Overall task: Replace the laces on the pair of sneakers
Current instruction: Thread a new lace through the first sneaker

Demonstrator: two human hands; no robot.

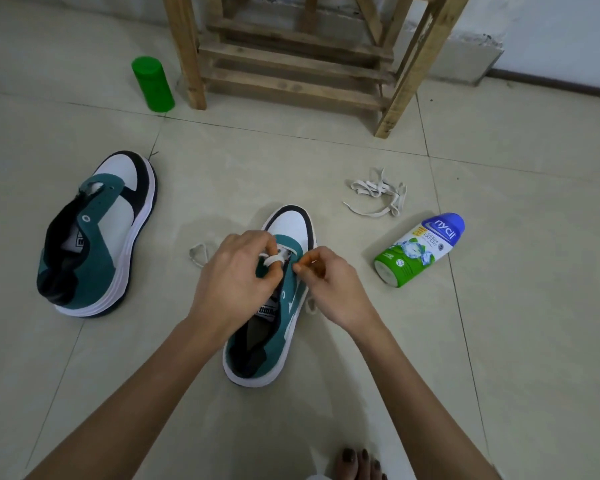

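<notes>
A teal, white and black sneaker [293, 233] stands on the floor in front of me, toe pointing away. My left hand [236, 271] holds a loop of white lace [270, 260] over the eyelets near the toe. My right hand [329, 282] pinches the lace at the shoe's right eyelet row. Lace ends trail on the floor to the left [197, 254] and right [310, 304] of the shoe. The second sneaker [97, 237] lies at the left with no lace in it. A loose white lace [378, 195] lies bunched on the tiles at the right.
A green cylindrical container [152, 84] stands at the back left beside a wooden stool [291, 60]. A powder bottle with a blue cap [420, 249] lies on its side to the right. My toes [361, 462] show at the bottom edge.
</notes>
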